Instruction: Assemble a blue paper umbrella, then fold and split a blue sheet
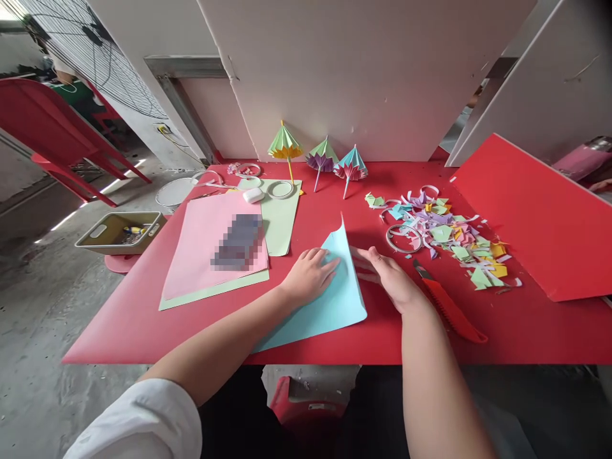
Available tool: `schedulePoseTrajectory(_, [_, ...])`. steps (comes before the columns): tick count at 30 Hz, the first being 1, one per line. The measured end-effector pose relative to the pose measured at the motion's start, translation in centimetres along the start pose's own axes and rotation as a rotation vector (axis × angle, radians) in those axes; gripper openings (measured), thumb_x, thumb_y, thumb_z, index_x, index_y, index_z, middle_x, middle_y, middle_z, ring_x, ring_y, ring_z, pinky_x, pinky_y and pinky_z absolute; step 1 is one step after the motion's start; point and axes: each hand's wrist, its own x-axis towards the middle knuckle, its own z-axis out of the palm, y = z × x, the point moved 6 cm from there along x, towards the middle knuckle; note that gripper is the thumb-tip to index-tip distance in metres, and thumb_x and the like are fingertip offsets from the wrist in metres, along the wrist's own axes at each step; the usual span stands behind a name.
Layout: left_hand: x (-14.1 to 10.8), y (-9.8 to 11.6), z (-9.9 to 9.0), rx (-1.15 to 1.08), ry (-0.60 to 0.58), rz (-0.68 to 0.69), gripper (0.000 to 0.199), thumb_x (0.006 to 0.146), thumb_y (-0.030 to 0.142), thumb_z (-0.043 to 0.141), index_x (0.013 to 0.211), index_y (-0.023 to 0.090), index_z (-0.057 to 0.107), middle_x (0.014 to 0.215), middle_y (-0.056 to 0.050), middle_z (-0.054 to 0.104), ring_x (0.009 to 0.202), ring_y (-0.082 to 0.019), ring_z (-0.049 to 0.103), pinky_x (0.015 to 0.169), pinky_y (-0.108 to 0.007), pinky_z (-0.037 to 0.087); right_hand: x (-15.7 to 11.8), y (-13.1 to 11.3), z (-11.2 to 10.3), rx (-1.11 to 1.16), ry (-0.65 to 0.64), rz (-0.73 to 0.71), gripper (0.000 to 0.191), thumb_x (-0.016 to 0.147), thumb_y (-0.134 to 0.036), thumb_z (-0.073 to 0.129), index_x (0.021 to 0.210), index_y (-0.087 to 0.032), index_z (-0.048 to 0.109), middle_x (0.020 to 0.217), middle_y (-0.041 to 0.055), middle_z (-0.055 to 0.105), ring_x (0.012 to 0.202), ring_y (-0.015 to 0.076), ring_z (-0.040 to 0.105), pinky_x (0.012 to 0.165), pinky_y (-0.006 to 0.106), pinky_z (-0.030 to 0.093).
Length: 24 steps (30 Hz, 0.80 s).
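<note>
A sheet of light blue paper (335, 303) lies on the red table in front of me, its right edge and far corner curling up. My left hand (312, 275) rests on the sheet with its fingers spread over it. Just past the lifted right edge is my right hand (389, 275), fingers stretched out and partly hidden behind the paper; it grips nothing that I can see. Close to the right hand lies a red-handled utility knife (454, 311) with its blade end pointing away from me.
Paper scraps (444, 229) and a tape roll (404, 238) lie at the right. Three small paper umbrellas (323, 156) stand along the back. Pink paper (191, 255) with a blurred dark object (239, 242) on it is at the left. A red board (540, 223) leans at far right.
</note>
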Motion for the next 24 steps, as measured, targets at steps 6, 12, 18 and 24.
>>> schedulePoseTrajectory(6, [-0.8, 2.1, -0.5, -0.184, 0.037, 0.213, 0.030, 0.090, 0.018, 0.037, 0.113, 0.019, 0.057, 0.108, -0.010, 0.061, 0.103, -0.020, 0.055, 0.086, -0.035, 0.047, 0.3, 0.5, -1.0, -0.186, 0.230, 0.098, 0.065, 0.078, -0.056, 0.049, 0.135, -0.027, 0.038, 0.131, 0.0068, 0.051, 0.123, 0.0257, 0.044, 0.100, 0.043, 0.037])
schedulePoseTrajectory(12, [-0.6, -2.5, 1.1, -0.058, -0.103, -0.092, 0.052, 0.090, 0.045, 0.038, 0.129, 0.011, 0.044, 0.136, -0.017, 0.042, 0.128, -0.029, 0.036, 0.105, -0.045, 0.031, 0.9, 2.5, -2.3, -0.479, 0.232, 0.176, 0.062, 0.077, -0.031, 0.051, 0.136, -0.028, 0.035, 0.129, 0.0089, 0.052, 0.109, 0.0263, 0.055, 0.087, 0.044, 0.045])
schedulePoseTrajectory(18, [-0.7, -5.1, -0.4, 0.068, -0.008, -0.277, 0.053, 0.091, 0.039, 0.039, 0.129, 0.003, 0.041, 0.140, -0.022, 0.033, 0.133, -0.032, 0.022, 0.107, -0.049, 0.025, 0.4, 2.1, -4.4, -0.671, 0.349, 0.166, 0.060, 0.076, -0.031, 0.051, 0.134, -0.023, 0.041, 0.123, 0.0116, 0.057, 0.114, 0.0293, 0.052, 0.086, 0.042, 0.046])
schedulePoseTrajectory(24, [-0.9, 0.9, 0.4, -0.132, -0.111, 0.151, 0.038, 0.091, 0.032, 0.040, 0.123, 0.015, 0.051, 0.128, -0.014, 0.051, 0.122, -0.025, 0.043, 0.100, -0.038, 0.040, -0.7, 1.0, -4.2, -0.477, 0.301, 0.086, 0.045, 0.075, -0.036, 0.057, 0.120, -0.028, 0.057, 0.112, 0.0078, 0.064, 0.107, 0.0292, 0.057, 0.085, 0.041, 0.048])
